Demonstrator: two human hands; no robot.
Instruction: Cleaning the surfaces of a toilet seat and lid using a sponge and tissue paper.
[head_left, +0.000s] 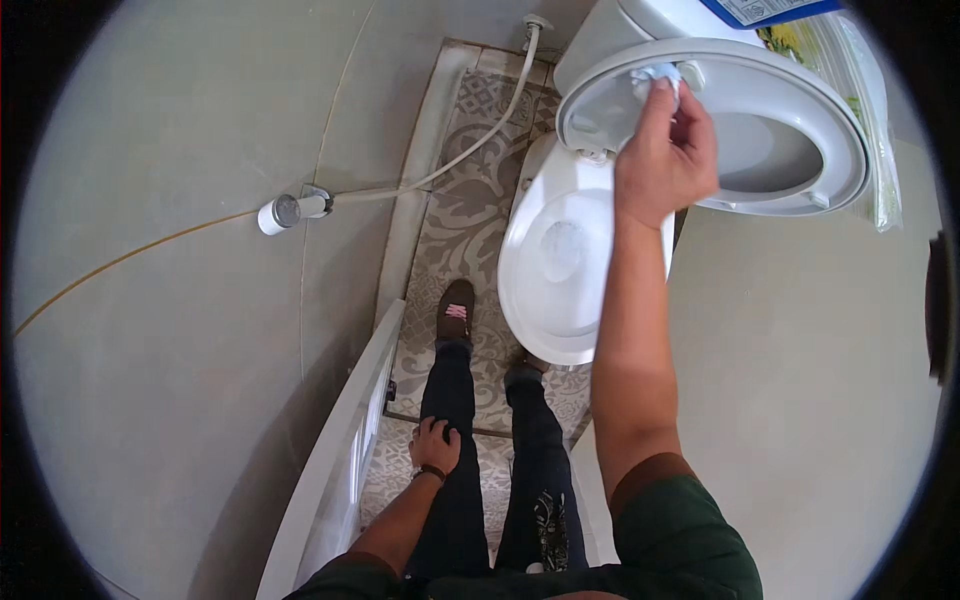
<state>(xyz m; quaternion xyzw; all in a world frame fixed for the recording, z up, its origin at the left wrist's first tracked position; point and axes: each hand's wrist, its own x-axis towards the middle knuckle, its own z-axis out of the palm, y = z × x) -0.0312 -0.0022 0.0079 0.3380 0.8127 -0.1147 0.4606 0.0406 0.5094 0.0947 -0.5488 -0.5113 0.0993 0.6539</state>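
My right hand (667, 150) pinches a crumpled pale blue-and-white wipe or cloth (654, 73) between thumb and fingers. It presses the wipe against the underside of the raised toilet seat (832, 139), beside a small white bumper (691, 76). Behind the seat ring stands the raised lid (765, 154), showing through the opening. Below, the white toilet bowl (562, 300) is uncovered, with water at its bottom; my forearm crosses over its right side. My left hand (435, 445) holds nothing and rests on my left leg near the knee, fingers slightly apart.
A bidet sprayer (281, 214) hangs on the left wall, its hose (480, 146) running to a wall valve (535, 24). On the cistern (600, 37) lie a blue labelled package (772, 9) and a clear plastic pack (874, 127). A white door (337, 442) stands close at my left.
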